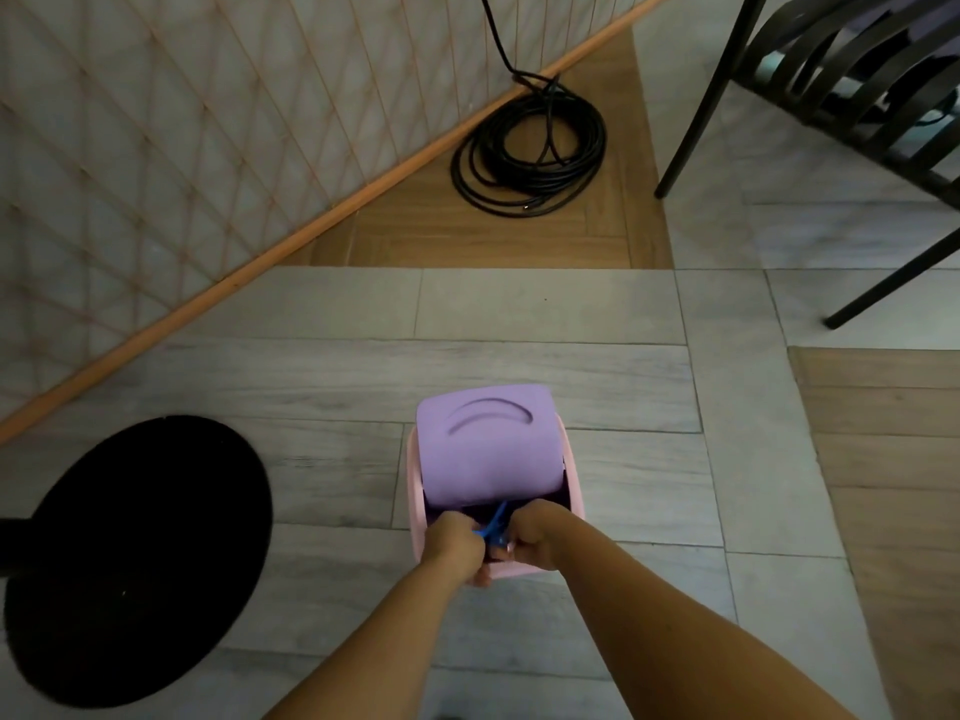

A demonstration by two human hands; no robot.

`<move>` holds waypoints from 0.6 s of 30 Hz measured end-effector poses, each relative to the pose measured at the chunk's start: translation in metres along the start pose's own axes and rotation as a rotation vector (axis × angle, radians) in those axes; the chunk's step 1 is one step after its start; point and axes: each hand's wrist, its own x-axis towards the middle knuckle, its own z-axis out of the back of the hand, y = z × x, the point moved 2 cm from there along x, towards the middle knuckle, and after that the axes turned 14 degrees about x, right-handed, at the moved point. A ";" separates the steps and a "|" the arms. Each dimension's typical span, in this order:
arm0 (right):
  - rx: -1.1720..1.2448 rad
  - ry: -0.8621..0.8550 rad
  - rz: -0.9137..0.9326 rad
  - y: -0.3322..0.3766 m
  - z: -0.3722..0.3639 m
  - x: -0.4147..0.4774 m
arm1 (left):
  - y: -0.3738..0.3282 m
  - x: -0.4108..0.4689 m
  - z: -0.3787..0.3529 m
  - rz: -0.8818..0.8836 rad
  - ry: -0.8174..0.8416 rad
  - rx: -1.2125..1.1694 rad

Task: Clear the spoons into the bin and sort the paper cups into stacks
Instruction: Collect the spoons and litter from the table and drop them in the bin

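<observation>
Two forearms reaching down and forward; left hand and right hand clenched together on blue spoons, probably several, count unclear. Long axis tilted up and away into the open slot under the bin's purple swing lid. Both hands equally near, directly above the opening. Black round mat well apart, left.

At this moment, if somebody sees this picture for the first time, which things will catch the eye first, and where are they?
First, the pink bin with its tilted purple lid, low in the middle of the grey floor. At its opening, the left hand and right hand together grip blue spoons. Next, a round black mat at lower left and a coiled black cable by the wall.
</observation>
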 end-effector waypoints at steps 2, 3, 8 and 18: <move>0.039 -0.042 -0.018 -0.001 0.000 0.003 | -0.001 0.004 0.002 0.037 -0.016 0.075; 0.043 -0.067 -0.016 -0.002 0.001 0.006 | 0.000 0.006 0.002 0.064 -0.017 0.072; -0.004 -0.068 0.041 0.004 0.004 0.008 | -0.002 0.002 0.013 0.173 0.102 0.143; -0.088 -0.065 0.030 0.007 0.018 -0.012 | -0.013 -0.020 0.026 0.085 -0.048 0.162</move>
